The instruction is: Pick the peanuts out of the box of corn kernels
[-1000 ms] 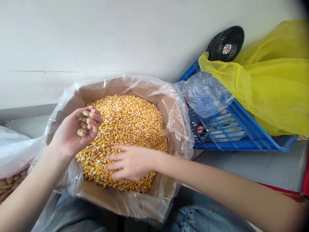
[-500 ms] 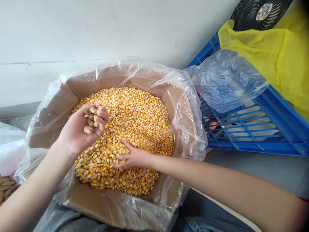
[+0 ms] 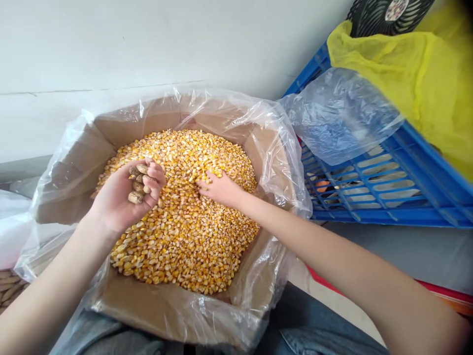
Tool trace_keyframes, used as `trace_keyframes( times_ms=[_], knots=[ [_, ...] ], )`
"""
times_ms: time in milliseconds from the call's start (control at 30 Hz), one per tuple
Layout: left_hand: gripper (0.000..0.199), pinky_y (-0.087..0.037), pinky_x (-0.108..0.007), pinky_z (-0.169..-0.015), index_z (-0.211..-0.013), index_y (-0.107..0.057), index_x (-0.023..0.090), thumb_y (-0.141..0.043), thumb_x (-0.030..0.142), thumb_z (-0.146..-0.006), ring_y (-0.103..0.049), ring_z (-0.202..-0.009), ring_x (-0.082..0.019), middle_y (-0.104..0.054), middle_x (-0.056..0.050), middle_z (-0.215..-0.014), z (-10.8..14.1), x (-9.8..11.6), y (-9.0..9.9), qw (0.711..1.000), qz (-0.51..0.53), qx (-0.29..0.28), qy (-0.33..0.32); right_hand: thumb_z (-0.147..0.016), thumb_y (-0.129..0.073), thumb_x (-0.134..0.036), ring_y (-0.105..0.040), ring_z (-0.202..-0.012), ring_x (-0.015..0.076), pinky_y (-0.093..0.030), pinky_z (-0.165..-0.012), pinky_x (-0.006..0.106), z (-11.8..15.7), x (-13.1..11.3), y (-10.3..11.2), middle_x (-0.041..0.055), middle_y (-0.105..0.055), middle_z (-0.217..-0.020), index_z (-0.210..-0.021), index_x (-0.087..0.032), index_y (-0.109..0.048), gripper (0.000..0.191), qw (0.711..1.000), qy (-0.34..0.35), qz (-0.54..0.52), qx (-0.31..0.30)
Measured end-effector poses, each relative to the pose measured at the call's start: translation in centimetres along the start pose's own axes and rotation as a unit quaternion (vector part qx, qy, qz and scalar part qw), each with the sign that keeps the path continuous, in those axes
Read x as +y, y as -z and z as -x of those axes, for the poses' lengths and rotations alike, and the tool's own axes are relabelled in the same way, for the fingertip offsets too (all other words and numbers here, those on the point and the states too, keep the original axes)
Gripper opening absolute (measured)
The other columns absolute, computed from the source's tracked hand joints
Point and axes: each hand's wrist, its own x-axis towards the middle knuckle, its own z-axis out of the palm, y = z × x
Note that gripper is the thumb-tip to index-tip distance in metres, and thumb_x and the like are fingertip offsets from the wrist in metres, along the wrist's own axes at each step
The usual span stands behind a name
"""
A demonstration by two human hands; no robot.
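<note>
Several unshelled peanuts [image 3: 139, 183] rest in my left hand [image 3: 123, 197], palm up, with the fingers curled round them. This hand is held above the left side of a heap of yellow corn kernels [image 3: 185, 241]. My right hand [image 3: 221, 190] reaches into the heap near its middle, its fingers apart and partly buried; loose kernels lie against the fingers. The corn fills the bottom of a cardboard box [image 3: 140, 301] lined with a clear plastic bag [image 3: 284, 162], whose edge is folded over the rim.
A blue plastic crate [image 3: 369, 217] stands to the right, with a yellow mesh bag [image 3: 406, 64], a clear plastic bag [image 3: 340, 113] and a black fan [image 3: 388, 17] on it. A white wall [image 3: 111, 44] rises behind the box. More peanuts [image 3: 9, 286] lie at the lower left.
My right hand has moved up and away through the corn, toward the back of the heap. My left hand stays in place with the peanuts. The view has shifted slightly.
</note>
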Motion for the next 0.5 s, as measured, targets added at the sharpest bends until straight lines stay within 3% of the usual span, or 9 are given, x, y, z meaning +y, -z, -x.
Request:
trace_keyframes(
  times_ms=[67, 133, 200, 267, 333, 400, 467, 500],
  knots=[
    [0.012, -0.043, -0.012, -0.042, -0.073, -0.042, 0.015, -0.033, 0.012, -0.08, -0.049, -0.053, -0.006, -0.048, -0.001, -0.064, 0.0, 0.1, 0.2, 1.0, 0.0, -0.003, 0.001, -0.074, -0.046, -0.007, -0.028, -0.117, 0.0297, -0.034, -0.084, 0.051, 0.1, 1.4, 1.1, 0.0057, -0.041, -0.124, -0.102, -0.02, -0.056, 0.033, 0.997, -0.075, 0.023, -0.008],
    [0.012, -0.043, -0.012, -0.042, -0.072, -0.042, 0.015, -0.033, 0.011, -0.079, -0.049, -0.054, -0.005, -0.048, -0.001, -0.064, -0.2, 0.3, 0.4, 1.0, 0.002, -0.007, 0.001, -0.072, -0.051, -0.014, -0.036, -0.112, 0.0293, -0.038, -0.081, 0.045, 0.5, 3.2, 2.8, 0.008, -0.045, -0.119, -0.101, -0.019, -0.058, 0.03, 0.989, -0.13, 0.012, -0.068],
    [0.013, -0.043, -0.012, -0.042, -0.072, -0.042, 0.015, -0.032, 0.011, -0.079, -0.049, -0.053, -0.005, -0.047, -0.001, -0.064, -0.4, 0.4, 0.7, 1.0, 0.003, -0.006, -0.001, -0.071, -0.054, -0.022, -0.044, -0.107, 0.025, -0.038, -0.084, 0.039, 0.9, 4.6, 4.8, 0.0071, -0.047, -0.117, -0.102, -0.02, -0.059, 0.031, 0.978, -0.139, -0.025, -0.155],
    [0.013, -0.042, -0.012, -0.04, -0.072, -0.042, 0.015, -0.032, 0.012, -0.08, -0.048, -0.052, -0.005, -0.046, 0.0, -0.063, -0.7, 0.5, 0.9, 1.0, 0.003, -0.005, -0.003, -0.074, -0.051, -0.028, -0.048, -0.103, 0.0205, -0.037, -0.087, 0.033, 0.9, 5.1, 7.1, 0.0058, -0.051, -0.114, -0.104, -0.02, -0.058, 0.031, 0.972, -0.12, -0.054, -0.196],
    [0.013, -0.042, -0.012, -0.04, -0.072, -0.041, 0.015, -0.031, 0.012, -0.08, -0.048, -0.052, -0.005, -0.046, 0.0, -0.063, -1.0, 0.6, 1.2, 1.0, 0.006, -0.007, 0.001, -0.079, -0.043, -0.031, -0.049, -0.101, 0.0182, -0.036, -0.089, 0.031, 0.0, 4.5, 8.8, 0.005, -0.054, -0.111, -0.106, -0.019, -0.056, 0.032, 0.982, -0.107, -0.054, -0.147],
    [0.013, -0.042, -0.012, -0.04, -0.073, -0.041, 0.015, -0.031, 0.012, -0.08, -0.048, -0.052, -0.005, -0.046, 0.0, -0.063, -1.1, 0.6, 1.3, 1.0, 0.009, -0.006, 0.005, -0.083, -0.037, -0.033, -0.048, -0.103, 0.0171, -0.034, -0.09, 0.031, -1.7, 3.1, 9.7, 0.0042, -0.052, -0.115, -0.113, -0.02, -0.05, 0.035, 0.994, -0.097, -0.042, -0.036],
    [0.013, -0.042, -0.012, -0.04, -0.074, -0.041, 0.014, -0.03, 0.012, -0.081, -0.047, -0.052, -0.005, -0.045, 0.0, -0.064, -1.2, 0.6, 1.5, 1.0, 0.01, -0.002, 0.005, -0.083, -0.035, -0.034, -0.043, -0.108, 0.016, -0.031, -0.093, 0.031, -4.1, 1.7, 9.5, 0.0024, -0.047, -0.121, -0.119, -0.021, -0.043, 0.039, 0.996, -0.06, -0.043, 0.052],
    [0.013, -0.042, -0.012, -0.04, -0.075, -0.041, 0.014, -0.03, 0.012, -0.081, -0.047, -0.052, -0.005, -0.045, 0.0, -0.064, -1.2, 0.6, 1.5, 1.0, 0.011, 0.0, 0.006, -0.083, -0.036, -0.035, -0.041, -0.11, 0.0153, -0.03, -0.094, 0.03, -5.3, 1.0, 9.1, 0.0007, -0.045, -0.123, -0.12, -0.022, -0.041, 0.04, 0.996, -0.036, -0.051, 0.068]
  ],
)
